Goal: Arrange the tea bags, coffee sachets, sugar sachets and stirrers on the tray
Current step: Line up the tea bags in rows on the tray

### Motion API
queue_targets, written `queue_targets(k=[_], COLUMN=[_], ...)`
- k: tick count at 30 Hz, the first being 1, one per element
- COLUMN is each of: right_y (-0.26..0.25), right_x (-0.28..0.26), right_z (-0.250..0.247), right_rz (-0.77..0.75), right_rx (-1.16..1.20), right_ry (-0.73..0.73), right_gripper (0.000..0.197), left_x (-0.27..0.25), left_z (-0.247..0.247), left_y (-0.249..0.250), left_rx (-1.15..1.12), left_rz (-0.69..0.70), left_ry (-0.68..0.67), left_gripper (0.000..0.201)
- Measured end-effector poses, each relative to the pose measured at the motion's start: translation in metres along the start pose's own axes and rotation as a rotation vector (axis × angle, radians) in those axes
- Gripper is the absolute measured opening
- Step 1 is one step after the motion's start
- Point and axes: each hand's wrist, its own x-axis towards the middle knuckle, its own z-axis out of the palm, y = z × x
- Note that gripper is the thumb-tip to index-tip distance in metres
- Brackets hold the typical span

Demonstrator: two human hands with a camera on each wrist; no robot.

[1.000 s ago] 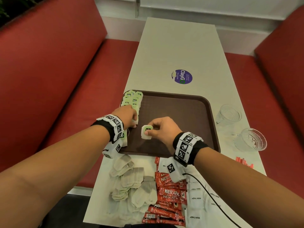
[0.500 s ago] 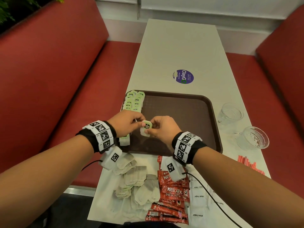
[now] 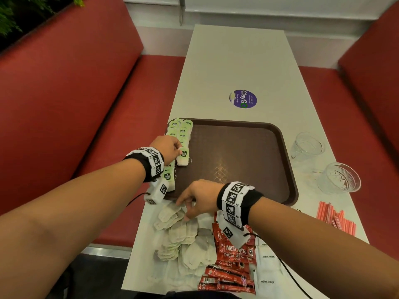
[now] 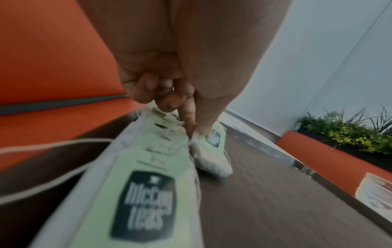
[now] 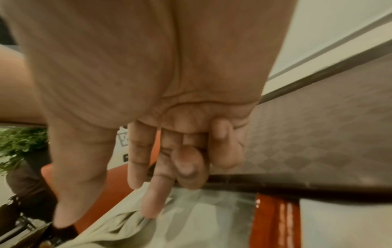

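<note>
Two hands now separated in head view, against half a second ago, when both met on one tea bag over the tray's near left. Left hand (image 3: 167,147) at the tray's (image 3: 287,169) left edge, thumb and forefinger pinching a green-tagged tea bag (image 3: 183,157) beside the row of tea bags (image 3: 180,131) laid along that edge. Right hand (image 3: 198,197) withdrawn off the tray to the loose tea bag pile (image 3: 183,236) on the table (image 3: 237,61), fingers extended and relaxed, tips touching the pile, nothing gripped. Coffee sachets (image 3: 231,257) just right of the pile; sugar sachets (image 3: 268,268) beyond those; stirrers (image 3: 334,216) at the table's right edge, near two glasses (image 3: 339,180).

Left wrist view: fingers (image 4: 186,115) curled, pinching the top of the tea bag (image 4: 212,151), lower end resting on the tray (image 4: 275,193).

Right wrist view: fingers (image 5: 148,198) loosely spread, one tip on a pale tea bag (image 5: 127,231); tray rim (image 5: 297,189) just beyond.
</note>
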Motion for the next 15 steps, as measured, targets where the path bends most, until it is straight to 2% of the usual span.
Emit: queue_targets(k=[2, 6, 9, 11, 15], right_y=[-0.003, -0.007, -0.011, -0.013, -0.016], right_x=[-0.004, -0.013, -0.015, -0.015, -0.015], right_z=[0.0, 0.006, 0.009, 0.009, 0.015], right_rz=[-0.011, 0.008, 0.009, -0.001, -0.012], right_rx=[-0.024, -0.128, -0.182, -0.201, -0.224], right_ry=[-0.048, -0.089, -0.08, -0.082, -0.098], right_gripper=[0.048, 0.052, 0.059, 0.061, 0.058], left_x=[0.002, 0.0, -0.006, -0.008, -0.017], left_z=[0.0, 0.004, 0.01, 0.013, 0.008], left_y=[0.0, 0.005, 0.011, 0.01, 0.01], left_rx=[0.036, 0.081, 0.119, 0.202, 0.183], left_rz=[-0.01, 0.067, 0.212, 0.251, 0.233], left_ry=[0.0, 0.072, -0.055, -0.147, -0.122], left_gripper=[0.005, 0.019, 0.02, 0.022, 0.026])
